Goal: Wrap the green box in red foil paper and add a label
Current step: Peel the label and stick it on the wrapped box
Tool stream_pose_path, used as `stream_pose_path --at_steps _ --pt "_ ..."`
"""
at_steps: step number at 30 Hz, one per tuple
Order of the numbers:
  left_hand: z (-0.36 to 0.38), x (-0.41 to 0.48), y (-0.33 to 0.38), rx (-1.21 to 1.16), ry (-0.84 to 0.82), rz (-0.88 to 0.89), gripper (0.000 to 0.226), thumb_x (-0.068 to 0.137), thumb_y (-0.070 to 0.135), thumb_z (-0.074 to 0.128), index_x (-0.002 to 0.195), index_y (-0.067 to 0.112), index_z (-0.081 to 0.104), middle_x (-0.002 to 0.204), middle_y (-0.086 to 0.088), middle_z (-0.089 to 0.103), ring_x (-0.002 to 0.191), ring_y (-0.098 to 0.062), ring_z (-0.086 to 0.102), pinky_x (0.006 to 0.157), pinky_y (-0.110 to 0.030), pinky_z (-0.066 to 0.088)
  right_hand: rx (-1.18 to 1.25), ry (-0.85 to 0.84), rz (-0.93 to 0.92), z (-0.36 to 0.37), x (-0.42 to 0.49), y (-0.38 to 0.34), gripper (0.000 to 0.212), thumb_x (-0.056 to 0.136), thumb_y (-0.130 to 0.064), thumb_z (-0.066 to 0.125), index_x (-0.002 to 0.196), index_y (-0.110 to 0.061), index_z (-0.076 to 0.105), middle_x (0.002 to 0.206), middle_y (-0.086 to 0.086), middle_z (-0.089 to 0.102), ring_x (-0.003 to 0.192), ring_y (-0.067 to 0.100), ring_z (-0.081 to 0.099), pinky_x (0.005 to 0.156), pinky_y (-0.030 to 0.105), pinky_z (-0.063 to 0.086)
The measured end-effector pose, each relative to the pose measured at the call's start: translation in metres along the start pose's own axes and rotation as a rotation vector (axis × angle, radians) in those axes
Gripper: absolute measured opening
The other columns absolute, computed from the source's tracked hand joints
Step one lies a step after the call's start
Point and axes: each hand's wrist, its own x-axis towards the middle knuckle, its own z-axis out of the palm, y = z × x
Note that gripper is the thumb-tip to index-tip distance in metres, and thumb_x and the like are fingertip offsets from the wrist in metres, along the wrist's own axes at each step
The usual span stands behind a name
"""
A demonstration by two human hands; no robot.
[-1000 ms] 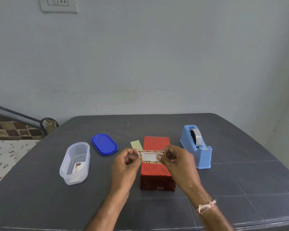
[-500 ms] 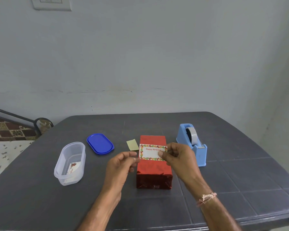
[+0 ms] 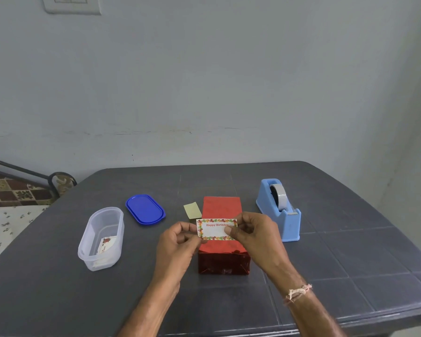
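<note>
1. The right hand (image 3: pixel 255 234) pinches the right end of a "Happy Birthday" label (image 3: pixel 215 231) between thumb and curled fingers. A thread band (image 3: pixel 298 291) circles its wrist.
2. The left hand (image 3: pixel 178 244), fingers curled, pinches the label's left edge.
3. The label sits over the red foil-wrapped box (image 3: pixel 221 207), which lies mid-table (image 3: pixel 350 263).
4. A yellow paper slip (image 3: pixel 192 210) lies just left of the box's far end.
5. A blue tape dispenser (image 3: pixel 280 210) stands to the right. Towards the left edge lie a blue lid (image 3: pixel 145 209) and a clear tub (image 3: pixel 102 239) holding a card (image 3: pixel 106 244).
</note>
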Motion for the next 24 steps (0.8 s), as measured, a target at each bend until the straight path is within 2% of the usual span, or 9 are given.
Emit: stream_pose_path --at_steps 2,5,9,14,16,18,20,23,24 --pt "-0.001 -0.001 0.002 0.014 -0.006 0.015 0.019 0.090 -0.006 0.060 0.096 0.009 0.070 0.079 -0.005 0.079 0.067 -0.007 0.072 0.057 -0.015 0.051 -0.003 -0.001 0.003 0.001 0.001 0.000 0.017 0.086 -0.031 0.082 0.083 -0.016 0.075 0.081 -0.003 0.077 0.081 0.018 0.072 0.074 0.039 0.061" --pt "-0.001 0.001 0.003 0.009 0.019 0.029 0.019 0.093 -0.001 0.059 0.095 0.012 0.074 0.081 0.002 0.080 0.068 -0.006 0.074 0.056 -0.011 0.049 -0.009 0.034 0.004 0.000 0.003 0.002 0.025 0.085 -0.032 0.083 0.077 -0.012 0.071 0.077 0.002 0.074 0.078 0.023 0.069 0.072 0.041 0.060" --pt "0.000 0.007 0.005 0.001 0.009 0.069 0.008 0.094 0.024 0.073 0.092 0.018 0.078 0.083 0.006 0.079 0.074 -0.002 0.072 0.058 -0.010 0.048 0.021 0.041 0.023 -0.005 0.007 0.003 0.024 0.086 -0.030 0.083 0.077 -0.011 0.071 0.079 0.003 0.076 0.080 0.023 0.071 0.073 0.039 0.062" --pt "0.004 0.018 0.006 0.063 -0.044 0.105 0.006 0.091 0.022 0.077 0.088 0.016 0.078 0.083 0.002 0.079 0.075 -0.004 0.071 0.062 -0.011 0.048 0.066 0.017 0.068 -0.008 0.012 0.003 0.020 0.087 -0.028 0.082 0.079 -0.012 0.073 0.079 -0.002 0.077 0.080 0.017 0.073 0.072 0.033 0.062" --pt "0.007 0.023 0.006 0.074 -0.032 0.105 0.005 0.091 0.019 0.076 0.089 0.015 0.077 0.081 0.001 0.079 0.069 0.000 0.068 0.059 -0.010 0.047 0.122 0.020 0.101 -0.008 0.015 0.004 0.015 0.088 -0.025 0.080 0.081 -0.015 0.074 0.079 0.000 0.077 0.081 0.017 0.074 0.074 0.031 0.062" --pt "0.011 0.027 0.007 0.084 -0.012 0.107 0.003 0.091 0.015 0.076 0.089 0.015 0.076 0.078 0.002 0.078 0.066 0.003 0.067 0.058 -0.010 0.046 0.196 0.038 0.152 -0.008 0.020 0.005 0.009 0.089 -0.022 0.080 0.090 -0.018 0.072 0.081 0.001 0.078 0.080 0.017 0.075 0.072 0.030 0.062" --pt "0.016 0.033 0.008 0.104 -0.001 0.111 0.004 0.091 0.015 0.076 0.087 0.016 0.075 0.074 0.006 0.076 0.070 0.001 0.069 0.062 -0.012 0.048 0.245 0.086 0.205 -0.005 0.027 0.006 0.019 0.087 -0.019 0.082 0.099 -0.020 0.067 0.081 -0.001 0.079 0.078 0.013 0.076 0.064 0.026 0.061" --pt "0.023 0.044 0.011 0.075 0.020 0.086 0.009 0.092 0.017 0.076 0.082 0.016 0.077 0.076 0.001 0.077 0.080 -0.014 0.073 0.071 -0.024 0.052 0.253 0.161 0.217 -0.001 0.039 0.006 0.014 0.087 -0.016 0.082 0.092 -0.013 0.069 0.079 0.003 0.078 0.077 0.017 0.077 0.057 0.020 0.056" --pt "0.026 0.048 0.012 0.065 0.034 0.076 0.011 0.092 0.017 0.076 0.081 0.016 0.077 0.078 -0.001 0.078 0.083 -0.016 0.073 0.071 -0.024 0.052 0.261 0.174 0.214 0.001 0.044 0.005 0.012 0.088 -0.016 0.081 0.089 -0.011 0.069 0.079 0.004 0.077 0.077 0.019 0.077 0.058 0.020 0.056"
